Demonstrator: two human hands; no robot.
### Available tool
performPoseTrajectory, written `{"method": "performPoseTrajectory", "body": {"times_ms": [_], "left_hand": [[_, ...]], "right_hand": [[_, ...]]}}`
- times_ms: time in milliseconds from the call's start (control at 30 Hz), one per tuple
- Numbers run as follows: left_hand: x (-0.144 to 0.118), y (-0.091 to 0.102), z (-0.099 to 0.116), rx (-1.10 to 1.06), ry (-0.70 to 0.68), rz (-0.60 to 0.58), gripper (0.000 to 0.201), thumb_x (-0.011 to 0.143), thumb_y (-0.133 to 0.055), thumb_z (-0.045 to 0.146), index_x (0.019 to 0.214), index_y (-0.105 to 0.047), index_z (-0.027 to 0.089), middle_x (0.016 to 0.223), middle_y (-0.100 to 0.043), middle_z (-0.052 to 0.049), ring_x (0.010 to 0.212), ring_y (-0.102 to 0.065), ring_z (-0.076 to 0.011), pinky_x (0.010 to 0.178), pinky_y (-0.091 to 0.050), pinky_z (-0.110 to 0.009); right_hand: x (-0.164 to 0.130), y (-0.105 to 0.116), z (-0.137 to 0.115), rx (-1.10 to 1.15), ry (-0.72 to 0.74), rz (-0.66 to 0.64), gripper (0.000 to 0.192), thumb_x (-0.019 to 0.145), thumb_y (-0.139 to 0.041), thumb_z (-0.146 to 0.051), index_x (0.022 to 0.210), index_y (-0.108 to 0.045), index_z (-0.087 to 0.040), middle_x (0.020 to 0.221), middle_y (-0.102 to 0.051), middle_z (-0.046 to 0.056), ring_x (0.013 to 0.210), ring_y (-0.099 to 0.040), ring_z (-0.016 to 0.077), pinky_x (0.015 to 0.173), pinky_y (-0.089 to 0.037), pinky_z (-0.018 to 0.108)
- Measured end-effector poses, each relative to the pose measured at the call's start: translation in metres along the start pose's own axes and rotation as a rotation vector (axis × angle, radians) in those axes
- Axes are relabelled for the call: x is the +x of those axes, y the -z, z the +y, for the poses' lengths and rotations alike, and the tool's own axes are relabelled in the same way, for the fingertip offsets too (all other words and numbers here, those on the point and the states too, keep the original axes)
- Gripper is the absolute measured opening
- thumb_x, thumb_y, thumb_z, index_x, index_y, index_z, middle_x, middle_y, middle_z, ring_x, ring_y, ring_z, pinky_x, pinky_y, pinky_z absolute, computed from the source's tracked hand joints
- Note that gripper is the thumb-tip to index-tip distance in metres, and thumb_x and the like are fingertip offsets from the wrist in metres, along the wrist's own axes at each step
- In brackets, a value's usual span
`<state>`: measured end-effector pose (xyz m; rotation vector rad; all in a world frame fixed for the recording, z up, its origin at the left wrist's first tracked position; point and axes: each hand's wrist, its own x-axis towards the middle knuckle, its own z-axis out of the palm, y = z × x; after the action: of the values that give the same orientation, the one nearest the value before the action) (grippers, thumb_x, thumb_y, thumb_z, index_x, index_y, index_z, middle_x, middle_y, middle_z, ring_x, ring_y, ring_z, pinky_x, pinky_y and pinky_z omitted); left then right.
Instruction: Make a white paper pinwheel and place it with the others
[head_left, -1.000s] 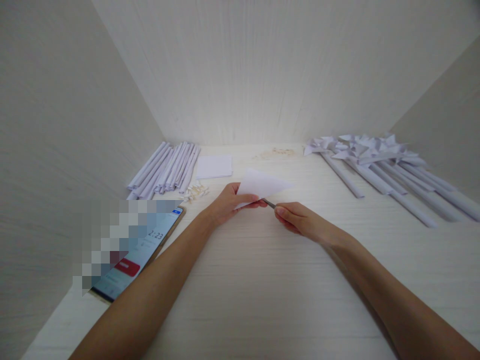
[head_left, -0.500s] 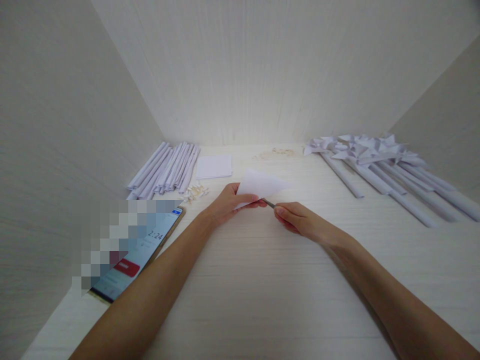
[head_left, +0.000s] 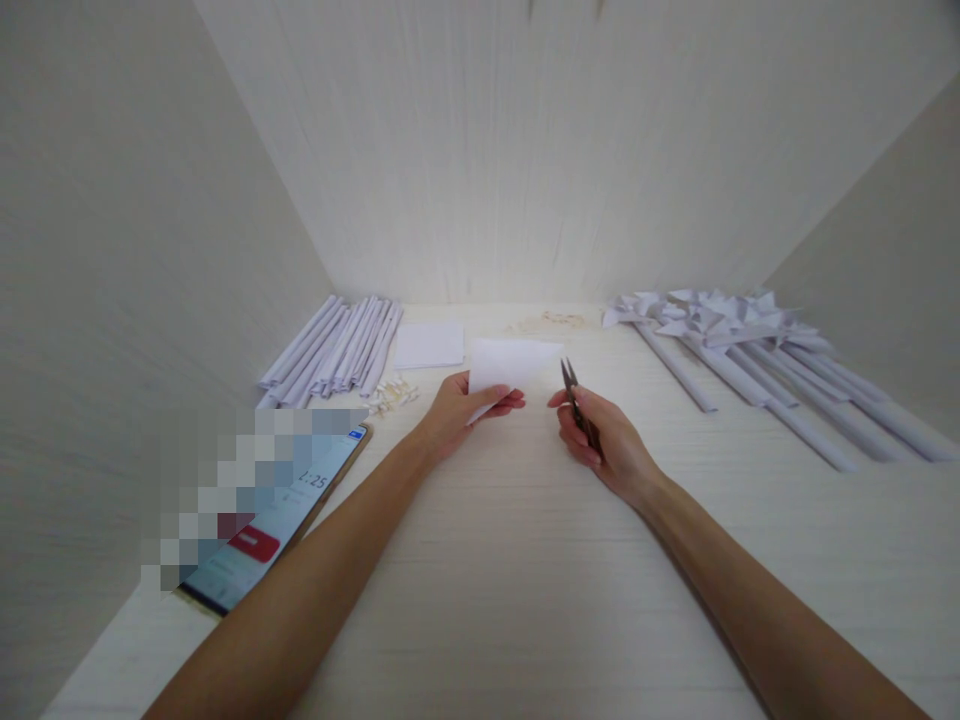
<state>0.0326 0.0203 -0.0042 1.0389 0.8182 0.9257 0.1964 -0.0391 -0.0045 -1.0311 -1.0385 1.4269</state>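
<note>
While the left hand (head_left: 459, 412) is pinching a folded white paper triangle (head_left: 508, 364) by its lower corner, lifting it off the table (head_left: 480, 590) so the long edge is staying free, the right hand (head_left: 600, 443) is closing around small thread snips (head_left: 576, 400), blades pointing up and slightly parted, just beside the paper but not touching it. Hands are sitting apart, a gap showing between them, both near mid-table. Rolled paper tubes (head_left: 337, 348) are lying bundled far left, a stack of square white sheets (head_left: 429, 345) is resting beside them, and tiny pale pins or sticks (head_left: 391, 394) are lying in a heap in front, too small to tell which. Finished paper pinwheels (head_left: 739, 335) on rolled stems are piling up far right, well apart from the hands. A phone (head_left: 274, 520) showing a timer is lying face up by the left forearm, partly pixelated.
</note>
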Motion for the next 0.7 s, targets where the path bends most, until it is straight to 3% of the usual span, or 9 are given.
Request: {"method": "performPoseTrajectory", "body": {"times_ms": [267,367,500,600,700], "left_hand": [[0.002,0.001,-0.001,0.036,-0.115,0.099,0.022,0.061,-0.065,0.025,0.076,-0.058,0.010,0.078,-0.068,-0.008,0.059,-0.060,-0.0100,0.054,-0.043,-0.021],[0.001,-0.001,-0.004,0.132,-0.204,0.066,0.022,0.065,-0.060,0.026,0.079,-0.057,0.010,0.081,-0.067,-0.009,0.051,-0.055,-0.0077,0.045,-0.037,-0.020],[-0.004,-0.005,-0.007,0.303,-0.303,0.004,0.021,0.071,-0.054,0.028,0.080,-0.061,0.010,0.075,-0.066,-0.008,0.055,-0.054,-0.0099,0.050,-0.039,-0.022],[-0.007,-0.008,-0.008,0.471,-0.328,-0.039,0.024,0.073,-0.050,0.029,0.083,-0.064,0.012,0.060,-0.062,-0.003,0.049,-0.048,-0.0091,0.049,-0.036,-0.021],[-0.009,-0.010,-0.009,0.580,-0.344,-0.076,0.026,0.076,-0.046,0.027,0.089,-0.065,0.014,0.059,-0.061,-0.001,0.047,-0.044,-0.0082,0.048,-0.035,-0.020]], "right_hand": [[0.001,-0.007,0.004,0.085,0.086,0.133,0.026,0.072,-0.053,-0.044,0.078,-0.050,-0.019,0.047,-0.041,-0.009,0.030,-0.025,0.0020,0.030,-0.013,0.017],[0.001,-0.010,0.003,0.131,0.117,0.208,0.024,0.068,-0.061,-0.038,0.077,-0.049,-0.019,0.044,-0.036,-0.011,0.031,-0.024,0.0021,0.030,-0.014,0.016],[0.001,-0.011,-0.001,0.250,0.117,0.288,0.029,0.065,-0.064,-0.038,0.083,-0.052,-0.018,0.041,-0.029,-0.012,0.033,-0.019,0.0026,0.030,-0.013,0.016],[0.001,-0.010,-0.002,0.318,0.100,0.274,0.032,0.065,-0.064,-0.040,0.086,-0.054,-0.018,0.041,-0.027,-0.012,0.034,-0.016,0.0029,0.030,-0.012,0.016],[0.001,-0.009,-0.002,0.324,0.094,0.242,0.031,0.065,-0.063,-0.041,0.084,-0.055,-0.018,0.041,-0.026,-0.012,0.033,-0.015,0.0032,0.029,-0.012,0.016]]}}
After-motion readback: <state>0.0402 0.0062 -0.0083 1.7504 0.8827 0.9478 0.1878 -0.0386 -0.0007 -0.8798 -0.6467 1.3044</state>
